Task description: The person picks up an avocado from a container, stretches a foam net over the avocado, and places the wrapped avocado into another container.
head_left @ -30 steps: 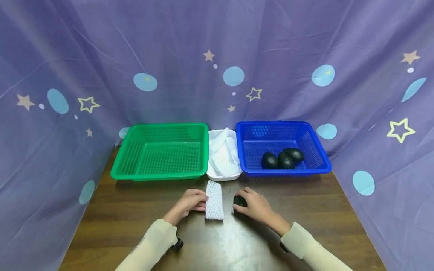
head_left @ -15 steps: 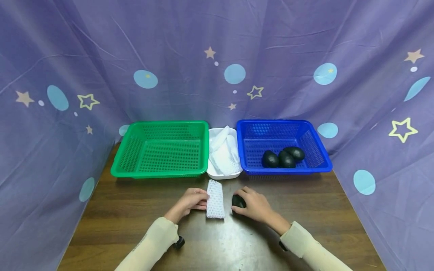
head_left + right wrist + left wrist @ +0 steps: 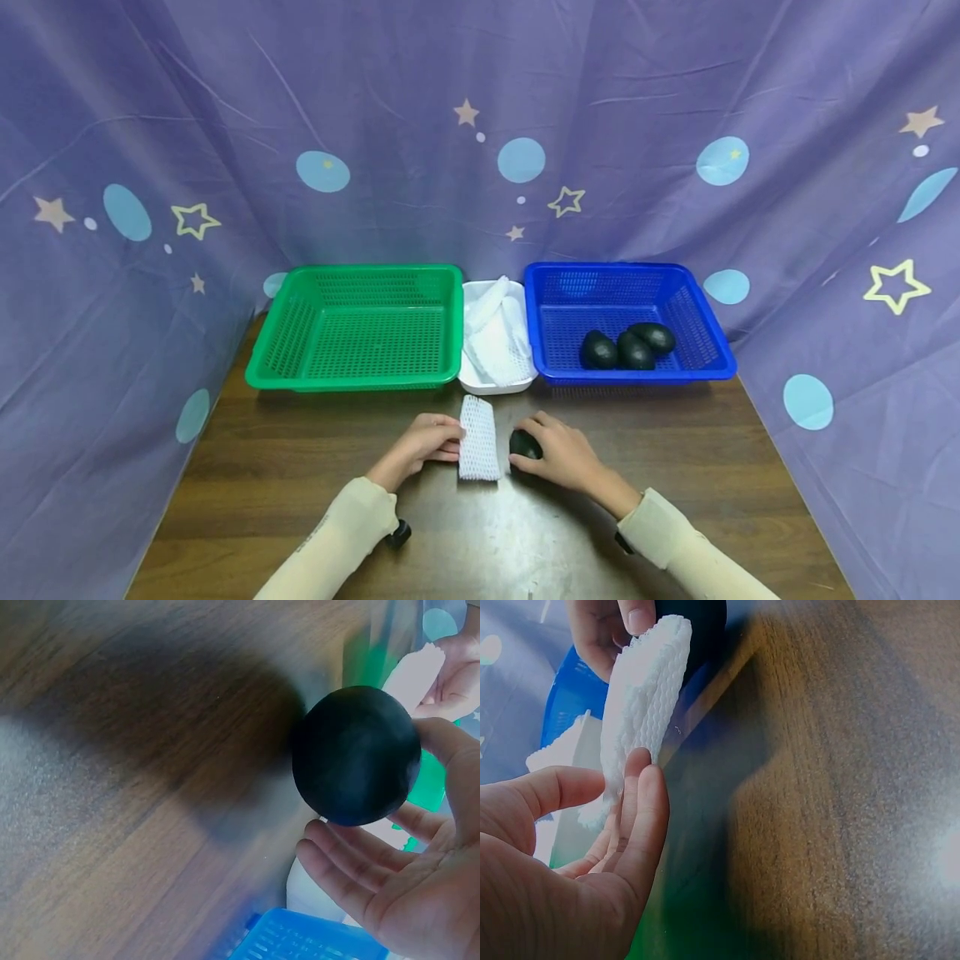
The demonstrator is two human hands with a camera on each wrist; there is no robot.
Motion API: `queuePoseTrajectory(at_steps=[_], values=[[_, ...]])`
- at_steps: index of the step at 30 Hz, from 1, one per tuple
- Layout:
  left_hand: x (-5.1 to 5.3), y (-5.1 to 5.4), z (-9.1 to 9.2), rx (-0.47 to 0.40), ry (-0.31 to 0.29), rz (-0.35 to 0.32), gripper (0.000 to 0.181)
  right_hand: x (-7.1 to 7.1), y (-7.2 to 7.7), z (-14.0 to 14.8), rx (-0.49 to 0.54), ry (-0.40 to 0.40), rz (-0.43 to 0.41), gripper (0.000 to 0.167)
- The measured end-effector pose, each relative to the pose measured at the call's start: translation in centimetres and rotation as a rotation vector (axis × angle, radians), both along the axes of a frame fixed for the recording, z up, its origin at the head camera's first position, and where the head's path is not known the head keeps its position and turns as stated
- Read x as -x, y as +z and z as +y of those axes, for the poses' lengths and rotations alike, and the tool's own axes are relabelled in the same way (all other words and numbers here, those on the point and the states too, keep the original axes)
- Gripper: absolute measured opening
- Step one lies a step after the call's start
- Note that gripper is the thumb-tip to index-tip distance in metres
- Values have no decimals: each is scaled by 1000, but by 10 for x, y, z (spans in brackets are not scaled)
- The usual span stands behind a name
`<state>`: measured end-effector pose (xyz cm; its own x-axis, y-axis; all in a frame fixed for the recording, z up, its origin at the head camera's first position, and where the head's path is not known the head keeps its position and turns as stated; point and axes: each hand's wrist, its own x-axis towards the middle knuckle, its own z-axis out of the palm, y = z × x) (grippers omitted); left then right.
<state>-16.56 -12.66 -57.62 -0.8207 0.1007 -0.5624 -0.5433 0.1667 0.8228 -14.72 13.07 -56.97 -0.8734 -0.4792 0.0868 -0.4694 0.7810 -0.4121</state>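
My left hand pinches a white foam net sleeve by its left edge, between thumb and fingertips. In the left wrist view the foam net sleeve looks flattened and stands on edge. Just to its right, my right hand grips a dark avocado from its right side, thumb nearest me. A narrow gap separates fruit and sleeve in the head view. The right wrist view has the avocado end-on, a smooth dark round between thumb and fingers.
A green basket stands at the back left. Several more foam sleeves lie in a white tray at the centre. Three avocados sit in the blue basket on the right. A purple curtain hangs behind the table.
My right hand has brought the avocado slightly left, narrowing the gap to the foam net sleeve. The left hand keeps its pinch and has hardly moved. The head view has tilted a little.
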Motion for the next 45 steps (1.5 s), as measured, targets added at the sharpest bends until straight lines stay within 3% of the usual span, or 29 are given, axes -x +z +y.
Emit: queuePoseTrajectory(at_steps=[7,16,24,28,37,45], values=[[0,3,-1,-9,4,-12,24,-1,0,-3,17,13,-26,55],[1,-2,-1,-8,14,-23,23,-1,-4,-9,36,10,-46,57],[0,-1,-3,-23,8,-8,22,1,-6,-14,61,-170,38,51],[-1,0,-4,-25,4,-3,23,0,-4,-14,38,-202,34,52],[-2,-4,-2,-43,28,12,22,-3,-3,-14,25,-156,50,57],[-1,-4,1,-37,55,-5,25,-1,3,-16,59,-14,93,54]])
